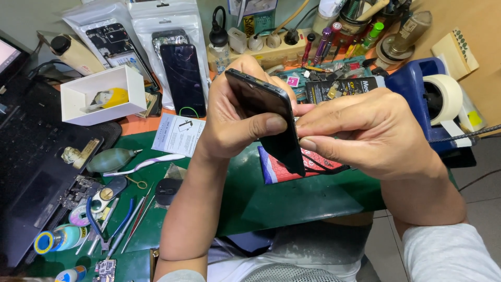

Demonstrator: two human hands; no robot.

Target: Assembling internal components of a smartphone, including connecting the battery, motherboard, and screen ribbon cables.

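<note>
Head view of a repair bench. The left hand [237, 117] grips a dark smartphone [266, 117], held tilted above the green tabletop [292, 201], its thumb pressed across the glass and its fingers wrapped behind the body. The right hand [365, 130] has thumb and forefinger pressed together at the phone's right edge, pinching something thin there; what exactly is pinched cannot be told. Just below the phone lies a red and blue packet [284, 172] with dark cables across it. At left lie tweezers [143, 164], a green air blower [112, 159], a white box [104, 94] and an opened laptop [36, 172]; at far centre, bagged phone parts [172, 52]; at far right, a blue tape dispenser [428, 94]. Risks, as judged: the phone is held in mid-air by one hand only, so a hard pull at its edge could twist it loose and drop it onto the tools; uneven force at the edge could also crack the glass or tear a thin part.
</note>
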